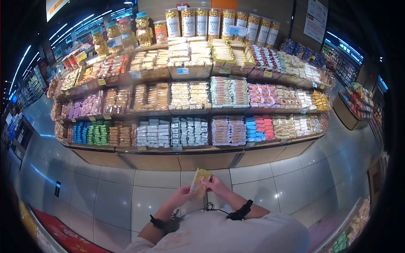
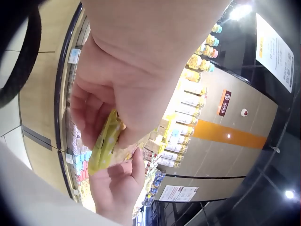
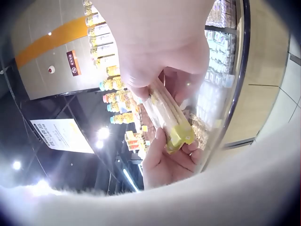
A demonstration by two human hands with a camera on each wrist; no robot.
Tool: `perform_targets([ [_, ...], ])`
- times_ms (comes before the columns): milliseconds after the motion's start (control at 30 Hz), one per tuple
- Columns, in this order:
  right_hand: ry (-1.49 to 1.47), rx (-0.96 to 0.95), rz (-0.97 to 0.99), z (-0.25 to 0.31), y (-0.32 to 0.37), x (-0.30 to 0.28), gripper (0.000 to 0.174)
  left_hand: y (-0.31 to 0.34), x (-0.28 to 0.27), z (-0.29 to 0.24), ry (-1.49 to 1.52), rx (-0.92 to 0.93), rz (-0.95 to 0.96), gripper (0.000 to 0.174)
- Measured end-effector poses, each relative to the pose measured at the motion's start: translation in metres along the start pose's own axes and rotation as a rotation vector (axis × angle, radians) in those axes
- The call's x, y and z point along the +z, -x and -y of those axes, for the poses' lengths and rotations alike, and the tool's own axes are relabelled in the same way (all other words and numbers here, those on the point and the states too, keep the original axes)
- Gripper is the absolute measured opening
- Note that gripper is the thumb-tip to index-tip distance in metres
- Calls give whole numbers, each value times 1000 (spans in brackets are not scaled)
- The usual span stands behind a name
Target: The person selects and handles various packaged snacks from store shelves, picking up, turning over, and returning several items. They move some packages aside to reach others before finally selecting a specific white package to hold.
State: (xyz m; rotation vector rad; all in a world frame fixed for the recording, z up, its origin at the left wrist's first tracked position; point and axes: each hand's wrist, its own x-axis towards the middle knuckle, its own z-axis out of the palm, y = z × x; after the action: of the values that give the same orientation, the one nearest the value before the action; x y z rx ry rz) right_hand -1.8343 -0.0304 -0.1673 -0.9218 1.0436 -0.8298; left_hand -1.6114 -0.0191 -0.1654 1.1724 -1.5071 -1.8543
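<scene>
Both hands hold a snack packet (image 1: 198, 180) in front of the chest, in clear and yellow-green wrapping with pale sticks or wafers inside. My left hand (image 1: 181, 196) grips its lower left end, thumb along the side; in the left wrist view the yellow-green end of the packet (image 2: 104, 146) shows between the fingers. My right hand (image 1: 217, 187) pinches the other side, with the clear face of the packet (image 3: 164, 110) running down from its fingers in the right wrist view. There, the left hand (image 3: 169, 167) cups the yellow-green end from below.
A tiered display shelf (image 1: 190, 110) filled with wrapped sweets and snacks stands ahead. Tall jars (image 1: 201, 23) line its top. Behind me at the lower left is a red-sided display (image 1: 59, 230), and another low stand (image 1: 354, 105) is off to the right. Tiled floor (image 1: 156, 198) lies between.
</scene>
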Motion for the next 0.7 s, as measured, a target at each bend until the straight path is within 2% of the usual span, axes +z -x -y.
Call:
perform_targets([
  [267,-72,-113,-138,12,13,1,34,-13,-1,0,-14,-24,90,27],
  [333,-78,-134,-154,16,14,-5,32,-20,0,-2,-7,25,115,27],
  [433,-34,-85,-94,23,16,-11,34,-33,6,-15,9,74,119,27],
  [500,-19,-120,-101,16,10,-17,36,-45,11,-24,-8,90,121,26],
  [633,53,-165,-146,28,-4,-49,40,-80,19,-49,-136,96,125,24],
  [700,54,-193,-154,45,-15,-72,40,-103,26,-57,-102,126,114,22],
])
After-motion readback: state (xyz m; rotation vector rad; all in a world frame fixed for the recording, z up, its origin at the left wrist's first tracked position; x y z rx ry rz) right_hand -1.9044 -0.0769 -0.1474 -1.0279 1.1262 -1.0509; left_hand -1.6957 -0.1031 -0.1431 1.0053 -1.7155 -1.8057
